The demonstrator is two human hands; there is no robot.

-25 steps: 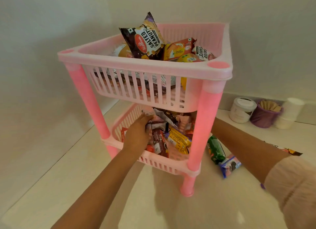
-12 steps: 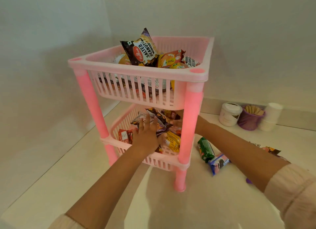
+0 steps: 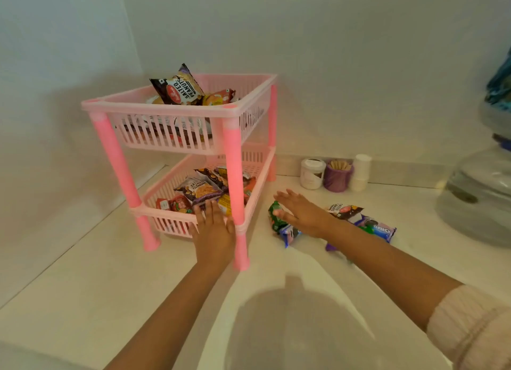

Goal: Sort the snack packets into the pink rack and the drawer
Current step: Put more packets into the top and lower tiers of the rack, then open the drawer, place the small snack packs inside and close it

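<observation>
Hovering flat with fingers straight, the left hand sits at the front rim of the pink rack, lower tier, grasping nothing. Right hand is spread and relaxed too, palm down over a green packet on the desk, and whether it touches I cannot tell. Just beside lie an Oreo packet and a dark peanut packet. Both rack tiers carry snack packets, a salted peanuts bag standing tall on top. Against the wall: a white jar, a purple cup, stacked white cups.
</observation>
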